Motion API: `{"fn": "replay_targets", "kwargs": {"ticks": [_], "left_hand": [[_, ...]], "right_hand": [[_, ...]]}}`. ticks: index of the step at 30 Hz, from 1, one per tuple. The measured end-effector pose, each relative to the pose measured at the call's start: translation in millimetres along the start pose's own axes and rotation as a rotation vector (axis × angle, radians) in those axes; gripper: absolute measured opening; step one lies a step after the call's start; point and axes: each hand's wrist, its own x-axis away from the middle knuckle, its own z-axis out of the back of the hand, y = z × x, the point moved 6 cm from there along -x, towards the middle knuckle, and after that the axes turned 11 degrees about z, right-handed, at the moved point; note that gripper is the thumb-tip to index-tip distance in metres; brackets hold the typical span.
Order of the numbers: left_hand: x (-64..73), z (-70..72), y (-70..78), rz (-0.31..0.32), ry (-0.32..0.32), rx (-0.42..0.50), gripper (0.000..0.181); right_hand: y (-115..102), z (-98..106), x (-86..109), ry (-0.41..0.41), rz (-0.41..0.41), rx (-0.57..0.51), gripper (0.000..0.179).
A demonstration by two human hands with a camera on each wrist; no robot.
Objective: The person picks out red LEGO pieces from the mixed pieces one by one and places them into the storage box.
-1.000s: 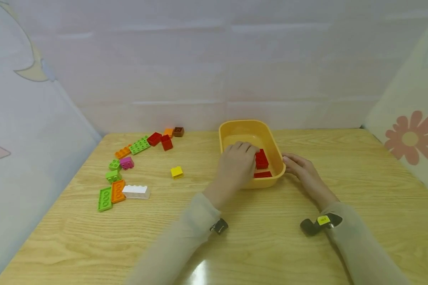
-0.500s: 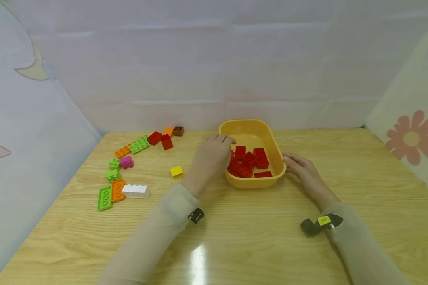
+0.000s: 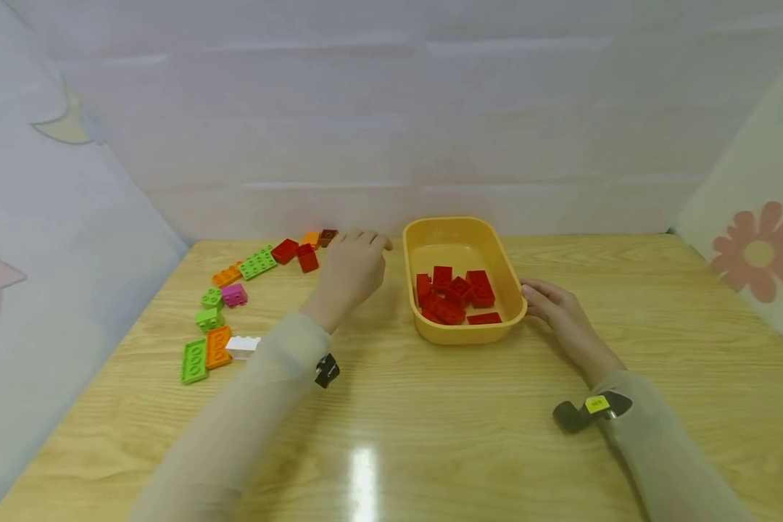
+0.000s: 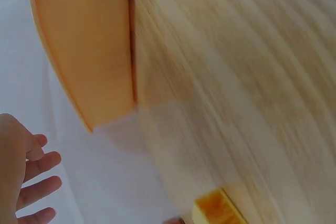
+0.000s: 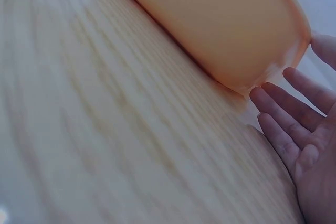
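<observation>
My left hand (image 3: 351,272) hovers over the table left of a yellow plastic tub (image 3: 466,334), its fingers loosely spread and holding nothing. In the left wrist view, a small yellow toy brick (image 4: 218,208) lies below that hand; in the head view it is hidden by the arm. Several red toy bricks (image 3: 445,308) lie in the front half of the tub. At the tub's right side, my right hand (image 3: 564,319) touches the wall. The right wrist view has its thumb at the rim and the extended fingertips (image 5: 255,94) against the outer wall.
On the left, a curved row holds green plates (image 3: 257,263), orange pieces (image 3: 218,346), a magenta brick (image 3: 234,295), a white brick (image 3: 243,348) and two red bricks (image 3: 307,258). A brown brick (image 3: 328,238) sits at the back edge. A pale curtain (image 3: 300,109) hangs behind the table.
My left hand has come out of the tub and moved left, uncovering the red bricks inside and covering the yellow brick. My right hand has stayed at the tub's side.
</observation>
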Motion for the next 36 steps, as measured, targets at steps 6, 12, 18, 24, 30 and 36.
{"fn": "replay_targets", "kwargs": {"ticks": [6,12,18,24,30,36], "left_hand": [[-0.5,-7.2,-25.9,0.033,-0.089,-0.006,0.019],[4.1,-15.3,-56.4,0.057,-0.217,-0.093,0.020],[11.5,-22.9,-92.9,0.127,-0.300,-0.082,0.022],[17.9,-28.7,-115.8,0.203,-0.403,-0.090,0.043],[26.6,-37.7,-124.4,0.293,-0.547,-0.078,0.057],[35.6,-44.0,-124.9,0.350,-0.657,-0.049,0.059]], "right_hand": [[-0.2,2.5,0.1,-0.004,0.003,0.002,0.055],[-1.2,3.4,1.9,0.012,0.007,-0.023,0.055],[-1.6,3.6,2.1,0.015,0.001,-0.018,0.055],[-1.3,0.1,0.4,0.001,-0.009,-0.021,0.056],[-1.5,0.7,0.3,0.002,-0.022,0.002,0.057],[-2.0,0.9,-0.2,0.010,-0.020,-0.006,0.056]]}}
